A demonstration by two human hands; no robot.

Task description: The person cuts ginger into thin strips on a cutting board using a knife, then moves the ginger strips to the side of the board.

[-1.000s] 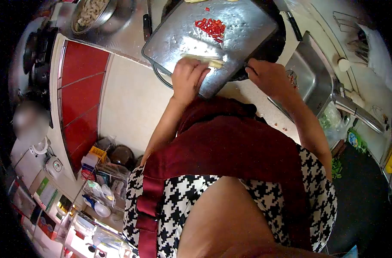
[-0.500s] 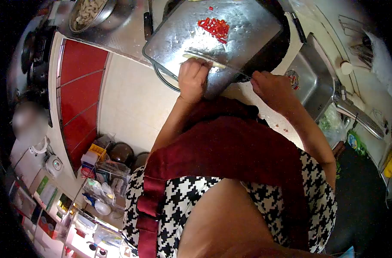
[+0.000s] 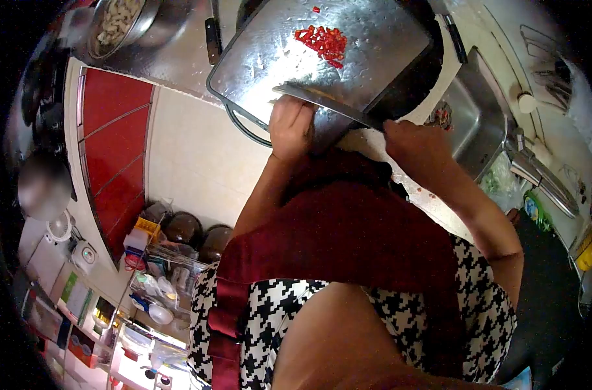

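My right hand (image 3: 418, 148) is closed round the handle of a kitchen knife (image 3: 335, 106). Its blade runs leftward across the grey cutting board (image 3: 380, 62), with the tip just beyond my left fingers. My left hand (image 3: 291, 127) is closed at the near edge of the board, fingers curled down on a pale, slender piece of food (image 3: 274, 101). Most of that piece is hidden by the fingers and blade, and I cannot tell its kind. Chopped red chilli (image 3: 323, 44) lies in a heap farther back on the board.
At the back left stands a metal bowl (image 3: 146, 23) of pale food pieces. Black handles lie on either side of the board, one left (image 3: 212, 42) and one right (image 3: 455, 40). A steel sink (image 3: 481, 110) with a tap (image 3: 546, 179) is on the right.
The knife has turned from nearly edge-on to showing its broad side, and its blade now covers more of the pale piece. Both hands stay at the board's near edge.
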